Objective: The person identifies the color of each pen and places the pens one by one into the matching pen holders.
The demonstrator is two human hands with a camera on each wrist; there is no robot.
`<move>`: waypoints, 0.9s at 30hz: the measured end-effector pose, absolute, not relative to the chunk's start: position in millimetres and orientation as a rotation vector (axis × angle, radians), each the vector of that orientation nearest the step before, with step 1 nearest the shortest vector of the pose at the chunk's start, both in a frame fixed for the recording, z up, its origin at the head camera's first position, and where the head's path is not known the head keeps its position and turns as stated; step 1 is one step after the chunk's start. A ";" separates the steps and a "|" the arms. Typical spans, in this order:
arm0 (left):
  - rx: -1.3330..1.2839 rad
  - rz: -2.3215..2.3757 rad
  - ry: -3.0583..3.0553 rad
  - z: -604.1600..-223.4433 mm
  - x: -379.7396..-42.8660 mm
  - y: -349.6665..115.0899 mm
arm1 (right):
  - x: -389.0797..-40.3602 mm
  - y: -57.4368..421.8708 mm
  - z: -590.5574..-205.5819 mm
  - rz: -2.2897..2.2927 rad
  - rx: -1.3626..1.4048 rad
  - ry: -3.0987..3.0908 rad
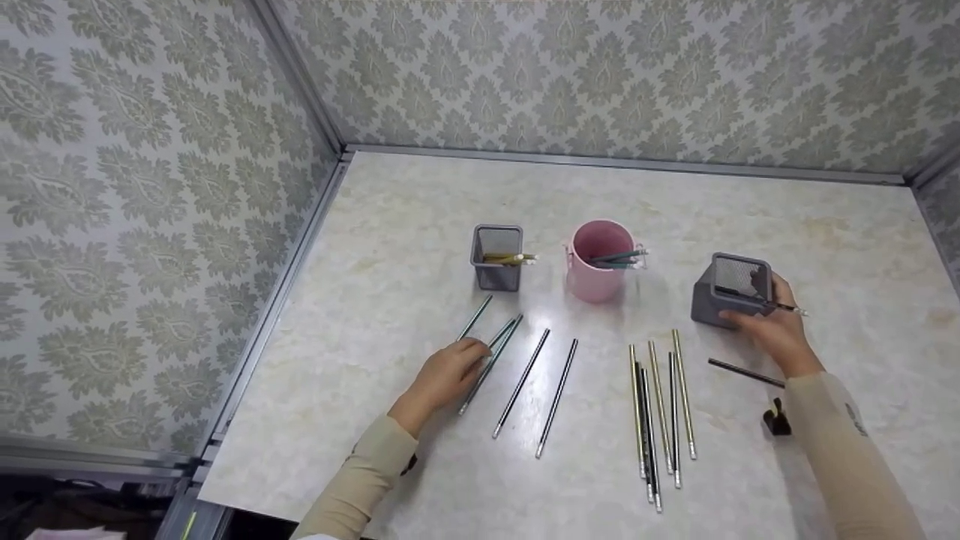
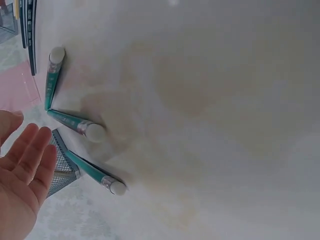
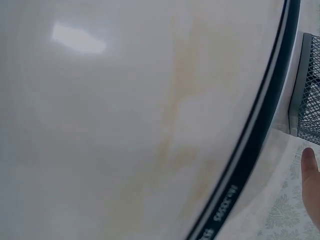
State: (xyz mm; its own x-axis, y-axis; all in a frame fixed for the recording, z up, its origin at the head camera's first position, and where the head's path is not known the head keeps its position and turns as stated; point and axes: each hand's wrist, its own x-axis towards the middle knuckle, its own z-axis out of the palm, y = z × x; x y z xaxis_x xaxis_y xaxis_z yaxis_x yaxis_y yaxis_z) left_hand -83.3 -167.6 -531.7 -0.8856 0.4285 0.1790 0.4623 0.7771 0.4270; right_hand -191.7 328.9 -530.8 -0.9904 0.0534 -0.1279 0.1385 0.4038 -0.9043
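My left hand (image 1: 446, 373) hovers over three green pencils (image 1: 473, 319) lying on the table. In the left wrist view its fingers (image 2: 25, 162) are extended and slightly bent, with nothing between them; the white eraser ends of the green pencils (image 2: 90, 170) point toward the camera. My right hand (image 1: 780, 334) grips a grey mesh pencil holder (image 1: 703, 300) at the right, thumb across its front and fingers round the far side. A black pencil (image 1: 784, 306) leans out of that holder. The right wrist view catches just the thumb (image 3: 309, 165) beside the mesh wall (image 3: 310, 90).
Another mesh holder (image 1: 498, 279) contains yellow pencils, and a pink bucket (image 1: 596, 283) contains green ones. Two black pencils (image 1: 521, 382) lie mid-table; several gold and black pencils (image 1: 660, 420) lie right of them. A lone black pencil (image 1: 742, 371) and a small black object (image 1: 777, 421) lie near the right forearm.
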 end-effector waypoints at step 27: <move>-1.336 0.155 -2.584 -530.4 -90.7 -164.2 | -191.0 329.1 -530.2 -1.615 0.138 2.632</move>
